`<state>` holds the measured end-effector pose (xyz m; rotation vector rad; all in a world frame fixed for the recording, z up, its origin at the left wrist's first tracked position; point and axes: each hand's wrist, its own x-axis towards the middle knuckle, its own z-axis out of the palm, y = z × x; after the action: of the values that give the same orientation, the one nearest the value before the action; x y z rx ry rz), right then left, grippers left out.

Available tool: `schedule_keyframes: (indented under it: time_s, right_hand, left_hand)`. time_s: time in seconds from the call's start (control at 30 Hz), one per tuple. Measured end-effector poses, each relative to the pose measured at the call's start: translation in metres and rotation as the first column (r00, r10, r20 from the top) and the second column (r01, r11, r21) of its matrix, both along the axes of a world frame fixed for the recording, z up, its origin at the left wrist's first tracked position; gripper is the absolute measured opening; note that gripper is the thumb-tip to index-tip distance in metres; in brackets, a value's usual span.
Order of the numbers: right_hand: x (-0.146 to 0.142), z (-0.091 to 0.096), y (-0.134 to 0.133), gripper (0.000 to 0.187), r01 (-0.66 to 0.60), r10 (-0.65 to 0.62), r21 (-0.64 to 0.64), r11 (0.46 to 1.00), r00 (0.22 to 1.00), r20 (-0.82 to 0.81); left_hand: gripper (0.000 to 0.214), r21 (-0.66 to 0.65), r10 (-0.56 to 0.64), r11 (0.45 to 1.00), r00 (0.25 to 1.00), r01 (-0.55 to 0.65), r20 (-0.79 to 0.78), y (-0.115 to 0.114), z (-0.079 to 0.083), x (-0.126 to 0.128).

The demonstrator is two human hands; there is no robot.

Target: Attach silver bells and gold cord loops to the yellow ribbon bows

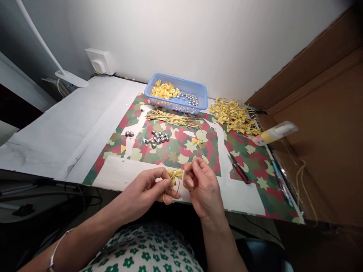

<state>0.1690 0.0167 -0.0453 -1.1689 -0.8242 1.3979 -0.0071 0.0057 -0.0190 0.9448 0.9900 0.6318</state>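
Note:
Near the table's front edge, my left hand (151, 186) pinches a small yellow ribbon bow (176, 173) between thumb and fingertips. A thin cord (178, 186) loops down from the bow past my fingers. Just right of it, my right hand (203, 187) is closed with thumb and forefinger pressed together; whatever they may hold is too small to make out. Another yellow bow (196, 142) lies on the patterned mat beyond my right hand. Silver bells or beads (157, 138) sit in a cluster farther back on the left.
A blue basket (202, 92) with yellow bows and silver pieces stands at the back. Before it lies a bundle of yellow cords (172, 119). To the right are a pile of corded bows (234, 115), a glue bottle (273, 134) and dark-red-handled scissors (240, 170). Cardboard (326, 113) borders the right.

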Motion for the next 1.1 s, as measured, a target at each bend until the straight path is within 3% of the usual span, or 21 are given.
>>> schedule_keyframes:
  time_s: [0.13, 0.2, 0.27, 0.33, 0.4, 0.43, 0.53, 0.73, 0.87, 1.1]
  right_hand:
    - [0.013, 0.003, 0.0, 0.024, -0.087, 0.086, 0.026, 0.996, 0.995, 0.055]
    - [0.02, 0.008, 0.001, 0.026, -0.197, 0.195, 0.021, 0.98, 0.977, 0.085]
    - [0.025, 0.013, 0.004, 0.03, -0.404, 0.403, -0.014, 0.915, 0.91, 0.1]
    - [0.028, 0.018, 0.006, 0.034, -0.591, 0.593, -0.05, 0.805, 0.799, 0.094]
    - [0.029, 0.018, 0.008, 0.031, -0.681, 0.685, -0.068, 0.729, 0.724, 0.085]
    - [0.029, 0.018, 0.009, 0.028, -0.685, 0.689, -0.068, 0.725, 0.72, 0.086]
    - [0.03, 0.013, 0.008, 0.02, -0.646, 0.647, -0.059, 0.761, 0.75, 0.134]
    - [0.035, 0.011, 0.008, 0.015, -0.41, 0.397, 0.035, 0.911, 0.898, 0.192]
    - [0.036, 0.007, 0.004, 0.027, -0.317, 0.314, 0.047, 0.947, 0.948, 0.055]
    - [0.02, 0.001, -0.001, 0.027, -0.255, 0.217, -0.101, 0.962, 0.933, -0.289]
  left_hand:
    - [0.042, -0.003, -0.043, 0.999, 0.999, 0.043, 0.003, -0.002, 0.002, 0.0]
    - [0.042, -0.034, -0.094, 0.995, 0.995, 0.095, 0.02, -0.003, 0.005, -0.002]
    - [0.042, -0.054, -0.158, 0.986, 0.987, 0.16, 0.039, -0.002, 0.008, -0.006]
    - [0.04, -0.05, -0.221, 0.974, 0.975, 0.223, 0.04, -0.001, 0.011, -0.01]
    - [0.039, -0.044, -0.26, 0.964, 0.965, 0.261, 0.021, 0.001, 0.013, -0.014]
    - [0.038, -0.045, -0.269, 0.962, 0.963, 0.269, 0.008, 0.001, 0.014, -0.016]
    - [0.037, -0.056, -0.277, 0.96, 0.96, 0.275, -0.029, 0.001, 0.015, -0.02]
    - [0.031, -0.023, -0.26, 0.966, 0.965, 0.259, -0.033, 0.003, 0.018, -0.02]
    - [0.028, 0.112, -0.225, 0.968, 0.974, 0.227, -0.025, 0.007, 0.019, -0.02]
    - [0.027, 0.041, -0.148, 0.989, 0.986, 0.145, 0.077, 0.005, 0.013, -0.022]
